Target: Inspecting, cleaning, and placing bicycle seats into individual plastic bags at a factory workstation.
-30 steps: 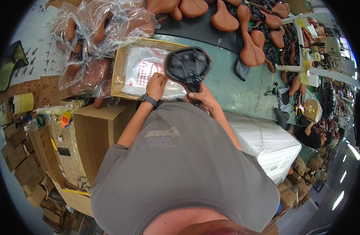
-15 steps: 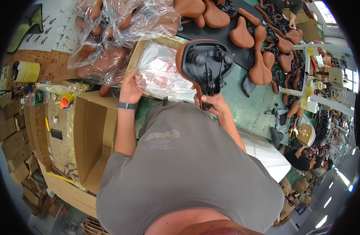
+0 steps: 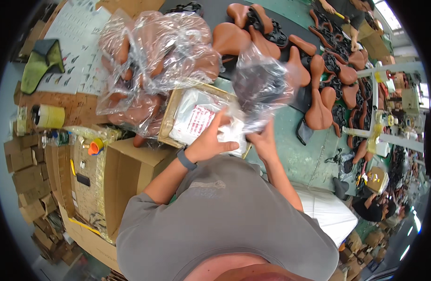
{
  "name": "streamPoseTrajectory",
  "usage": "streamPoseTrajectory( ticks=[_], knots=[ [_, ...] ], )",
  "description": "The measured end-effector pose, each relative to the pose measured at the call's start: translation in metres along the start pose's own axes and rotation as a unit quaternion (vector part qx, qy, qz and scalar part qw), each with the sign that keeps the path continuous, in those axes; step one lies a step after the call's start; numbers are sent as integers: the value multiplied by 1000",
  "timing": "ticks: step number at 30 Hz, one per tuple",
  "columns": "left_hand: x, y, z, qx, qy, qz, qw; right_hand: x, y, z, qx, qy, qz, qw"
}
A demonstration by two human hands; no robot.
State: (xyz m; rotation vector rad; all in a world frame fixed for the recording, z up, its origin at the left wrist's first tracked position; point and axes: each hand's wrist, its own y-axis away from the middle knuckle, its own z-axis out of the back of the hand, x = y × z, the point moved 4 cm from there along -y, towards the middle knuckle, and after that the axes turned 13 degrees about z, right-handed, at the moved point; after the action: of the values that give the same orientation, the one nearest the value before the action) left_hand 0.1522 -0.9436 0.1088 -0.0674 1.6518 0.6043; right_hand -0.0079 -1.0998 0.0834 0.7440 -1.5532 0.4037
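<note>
Both hands work one item: right hand [image 3: 264, 140] grips the clear bag [image 3: 262, 86] with a dark saddle inside, raised over the bench [image 3: 290, 145]; left hand [image 3: 210, 140] presses on the bag's mouth. Bagging nearly done, closing left. Bagged brown saddles [image 3: 149, 56]: several, count unclear; loose ones behind: over ten

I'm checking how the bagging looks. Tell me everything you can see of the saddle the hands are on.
The saddle looks dark, blurred, and sits inside a clear crinkled plastic bag. It is held up over the green bench, beside the tray of bags. The right hand grips the bag's lower end; the left hand touches it alongside.
</note>
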Motion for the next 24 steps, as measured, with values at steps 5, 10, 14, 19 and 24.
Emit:
streamPoseTrajectory(
  ticks=[5,10,14,19,24],
  knots=[
    [9,-112,167,-128,288,121,941,68,-73,-16,262,221,313,886],
    [-15,-115,408,-499,113,74,856,-64,-240,177,-85,367,192,906],
    [-9,-129,423,-582,-127,83,799,-104,-347,317,-174,523,151,821],
    [13,-102,374,-642,-235,76,726,-98,-461,344,-194,489,133,840],
    [-4,-66,282,-706,-370,18,603,-109,-440,284,-163,647,-21,745]
  ],
)
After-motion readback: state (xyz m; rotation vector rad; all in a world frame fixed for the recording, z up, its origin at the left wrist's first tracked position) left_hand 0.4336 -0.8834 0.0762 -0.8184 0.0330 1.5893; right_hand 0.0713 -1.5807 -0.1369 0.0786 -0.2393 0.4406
